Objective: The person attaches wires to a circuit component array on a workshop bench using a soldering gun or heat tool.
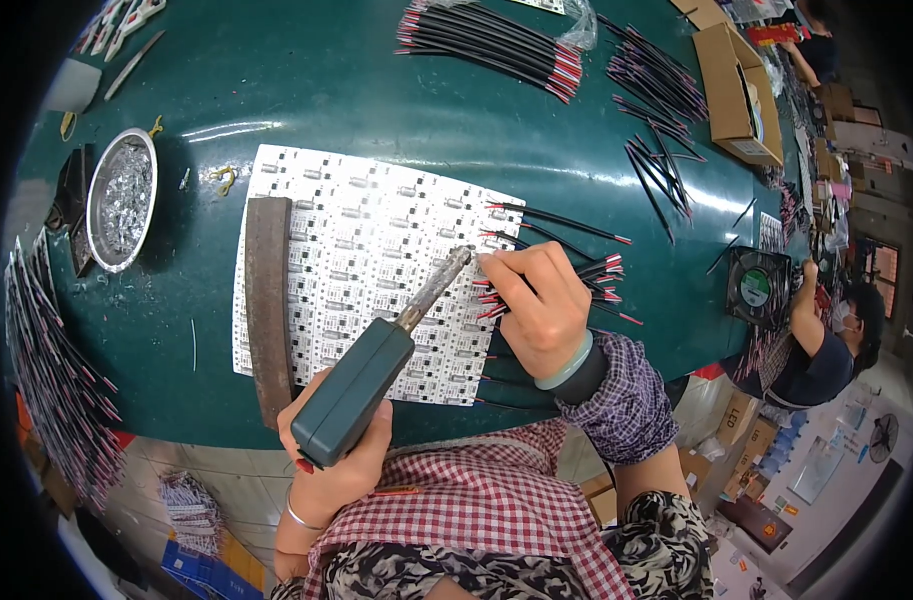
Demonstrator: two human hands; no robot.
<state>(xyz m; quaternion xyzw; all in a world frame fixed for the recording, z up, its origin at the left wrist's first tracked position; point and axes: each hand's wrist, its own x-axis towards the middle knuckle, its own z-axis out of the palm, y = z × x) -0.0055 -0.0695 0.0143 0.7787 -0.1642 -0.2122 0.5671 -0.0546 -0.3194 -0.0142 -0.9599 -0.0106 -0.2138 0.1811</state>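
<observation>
My left hand (pixel 349 462) is wrapped round a dark green soldering gun (pixel 355 392). Its metal tip reaches up and right to the right edge of a white sheet of small circuit boards (pixel 362 265). Beside that tip, my right hand (pixel 544 312) is closed, thumb and forefinger pinched at the edge. Several short black wires (pixel 609 268) with red and white ends stick out on both sides of the right hand; what exactly the fingertips pinch is partly hidden. Other black wires (pixel 567 220) run out from the sheet's edge. A brown metal bar (pixel 270 300) lies across the sheet's left side.
A metal bowl of silvery scraps (pixel 125 200) stands at left, above bundled wires (pixel 57 370). More wire bundles (pixel 497 45) lie at the far side, near an open cardboard box (pixel 737 95). At right, a co-worker (pixel 827 330) sits by a black fan (pixel 757 287).
</observation>
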